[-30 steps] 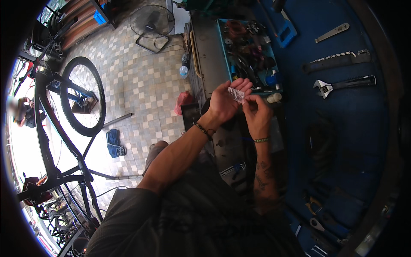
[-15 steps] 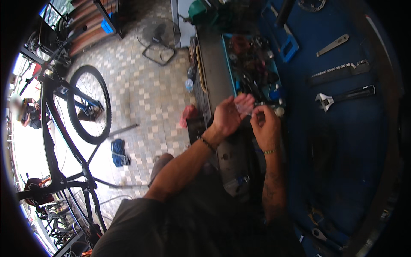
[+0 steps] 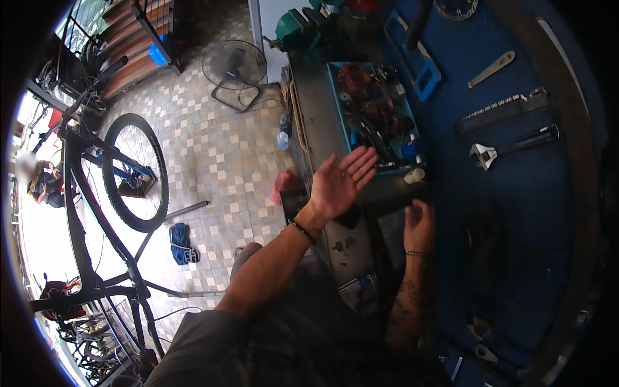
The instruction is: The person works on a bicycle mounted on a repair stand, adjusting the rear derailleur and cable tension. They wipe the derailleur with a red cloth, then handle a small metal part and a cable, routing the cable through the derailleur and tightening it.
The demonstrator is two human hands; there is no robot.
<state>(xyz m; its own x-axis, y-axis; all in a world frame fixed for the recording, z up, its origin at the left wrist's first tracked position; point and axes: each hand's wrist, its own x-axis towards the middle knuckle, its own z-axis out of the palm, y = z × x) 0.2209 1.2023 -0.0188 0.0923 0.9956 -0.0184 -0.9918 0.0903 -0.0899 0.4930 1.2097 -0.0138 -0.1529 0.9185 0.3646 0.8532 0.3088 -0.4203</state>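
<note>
My left hand [image 3: 337, 185] is palm up with fingers stretched out, beside the blue tray [image 3: 335, 97] of small parts and tools. A speck in its palm is too small to make out. My right hand [image 3: 419, 226] is lower and further right, over the dark metal bench [image 3: 306, 109], near a pale cylindrical container [image 3: 414, 175]. Its fingers are curled, and what they hold, if anything, is hidden. The clear bag seen earlier is not visible in my left palm.
A blue tool board [image 3: 490, 271] at right holds an adjustable wrench [image 3: 485, 155], chain whip and saw. At left stand a bicycle frame [image 3: 82, 226], a wheel [image 3: 151, 138], a fan [image 3: 234, 64] and stairs [image 3: 122, 71]. A person [image 3: 45, 184] is at the far left.
My right hand has moved down and right, away from my left palm. The small clear bag has left that palm. My left hand stays palm up.
</note>
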